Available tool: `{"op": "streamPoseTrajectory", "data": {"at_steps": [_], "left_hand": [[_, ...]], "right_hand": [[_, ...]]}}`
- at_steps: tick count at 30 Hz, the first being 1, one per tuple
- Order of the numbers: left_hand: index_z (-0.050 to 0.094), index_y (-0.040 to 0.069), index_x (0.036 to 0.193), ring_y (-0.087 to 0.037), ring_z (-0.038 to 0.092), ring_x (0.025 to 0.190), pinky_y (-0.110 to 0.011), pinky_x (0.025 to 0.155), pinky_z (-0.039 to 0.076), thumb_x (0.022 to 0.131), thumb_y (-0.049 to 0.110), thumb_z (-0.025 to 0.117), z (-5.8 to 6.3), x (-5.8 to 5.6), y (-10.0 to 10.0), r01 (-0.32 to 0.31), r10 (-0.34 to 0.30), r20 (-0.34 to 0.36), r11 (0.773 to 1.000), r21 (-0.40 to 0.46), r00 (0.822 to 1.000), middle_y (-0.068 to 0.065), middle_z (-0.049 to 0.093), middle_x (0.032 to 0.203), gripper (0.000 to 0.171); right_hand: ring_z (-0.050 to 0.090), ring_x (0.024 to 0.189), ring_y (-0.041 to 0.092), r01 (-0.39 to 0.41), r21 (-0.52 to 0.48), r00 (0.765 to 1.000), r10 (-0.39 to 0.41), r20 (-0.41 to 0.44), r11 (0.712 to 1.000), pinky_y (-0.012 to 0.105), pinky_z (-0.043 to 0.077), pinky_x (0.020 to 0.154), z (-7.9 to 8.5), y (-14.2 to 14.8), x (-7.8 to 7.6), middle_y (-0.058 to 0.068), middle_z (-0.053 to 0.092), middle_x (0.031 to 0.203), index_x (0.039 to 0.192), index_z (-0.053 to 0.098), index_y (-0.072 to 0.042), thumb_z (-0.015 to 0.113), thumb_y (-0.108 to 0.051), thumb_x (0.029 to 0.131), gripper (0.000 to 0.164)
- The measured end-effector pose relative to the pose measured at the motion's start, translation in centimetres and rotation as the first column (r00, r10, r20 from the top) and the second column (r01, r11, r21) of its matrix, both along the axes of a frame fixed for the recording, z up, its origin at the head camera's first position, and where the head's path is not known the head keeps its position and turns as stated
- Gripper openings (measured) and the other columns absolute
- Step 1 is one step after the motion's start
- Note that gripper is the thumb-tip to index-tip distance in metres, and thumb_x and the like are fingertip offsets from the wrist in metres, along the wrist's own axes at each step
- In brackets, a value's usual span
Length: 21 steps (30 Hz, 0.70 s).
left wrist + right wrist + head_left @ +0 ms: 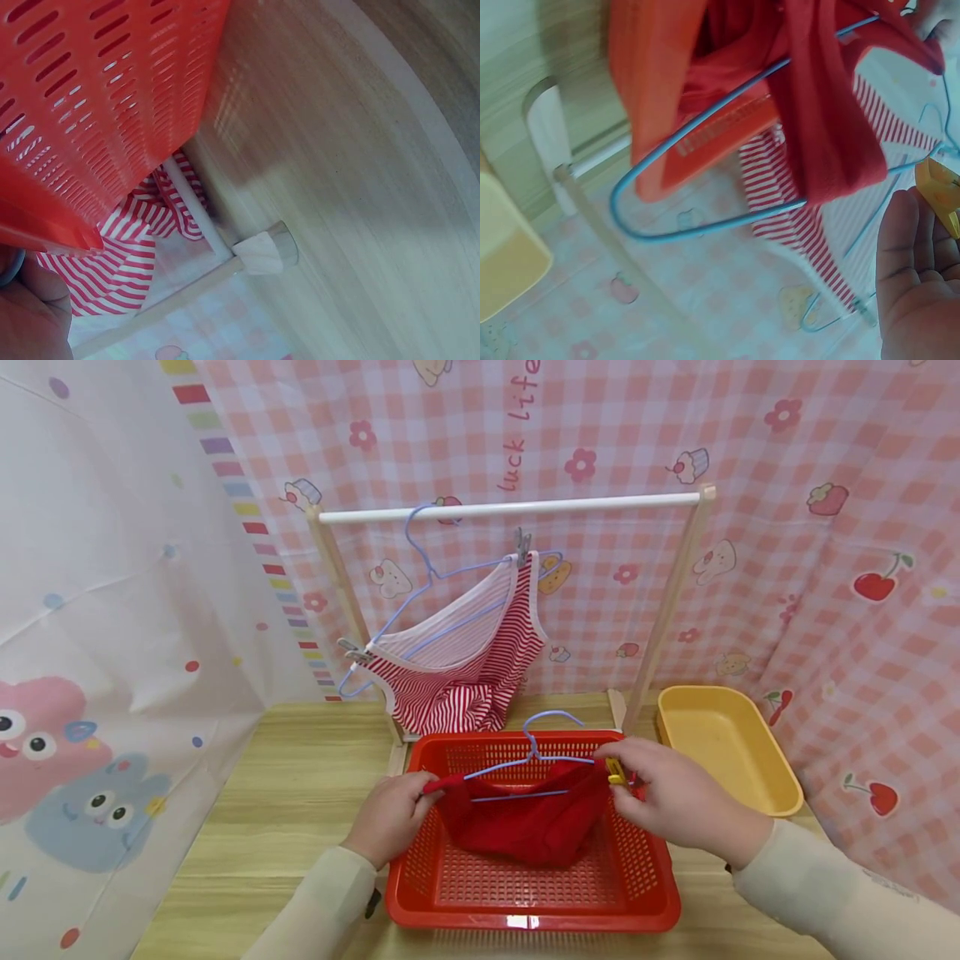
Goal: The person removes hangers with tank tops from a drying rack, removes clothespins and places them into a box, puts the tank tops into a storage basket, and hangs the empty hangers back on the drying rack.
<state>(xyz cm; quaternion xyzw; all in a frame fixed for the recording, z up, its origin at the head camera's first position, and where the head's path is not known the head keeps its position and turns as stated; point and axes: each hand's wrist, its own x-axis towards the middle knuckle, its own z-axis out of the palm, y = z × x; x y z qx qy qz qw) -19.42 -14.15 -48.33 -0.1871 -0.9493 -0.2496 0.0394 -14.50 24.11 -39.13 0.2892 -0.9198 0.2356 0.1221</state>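
Note:
A red garment [525, 827] with straps hangs on a blue clothes hanger [497, 767] over the red basket [528, 920]. At the hanger's left end my left hand [393, 817] grips the hanger and the strap there. My right hand [671, 789] pinches a yellow clothespin [615, 770] by the right strap. In the right wrist view, the clothespin sits at my fingertips, apart from the red strap [829, 112], which loops over the hanger's blue wire [697, 124]. Only a little of my left hand [34, 315] shows in the left wrist view.
Behind the basket stands a rack with a white rod [510, 510]. From it hangs a red-and-white striped tank top [517, 618] on another blue hanger, with grey clips [522, 547] at both straps. A yellow tray [723, 743] lies at the right on the wooden table [255, 810].

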Motion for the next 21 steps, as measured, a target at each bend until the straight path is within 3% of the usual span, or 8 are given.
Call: {"op": "streamPoseTrajectory", "data": {"at_steps": [11,21], "left_hand": [[0.073,0.025,0.102,-0.010,0.066,0.087,-0.044,0.096,0.056,0.100,0.027,0.072,-0.1,0.0,-0.1,0.001,-0.001,-0.006,1.000,-0.003,1.000,0.012,0.075,0.094,0.003],[0.072,0.027,0.099,-0.011,0.068,0.089,-0.044,0.095,0.053,0.102,0.026,0.069,-0.1,0.0,0.0,0.002,-0.002,-0.024,1.000,-0.005,1.000,0.011,0.076,0.094,0.004]], "right_hand": [[0.049,0.072,0.004,0.107,0.012,0.994,-0.106,-0.031,0.994,0.022,0.045,0.061,0.0,3.7,-1.4,-0.008,0.059,0.087,0.124,0.069,-0.008,0.076,-0.003,0.085,0.040],[0.064,0.082,0.017,0.211,0.069,0.975,-0.215,0.059,0.975,0.037,0.056,0.072,-2.0,8.0,-3.8,0.015,0.074,0.109,0.129,0.065,0.006,0.073,-0.004,0.090,0.041]]}}
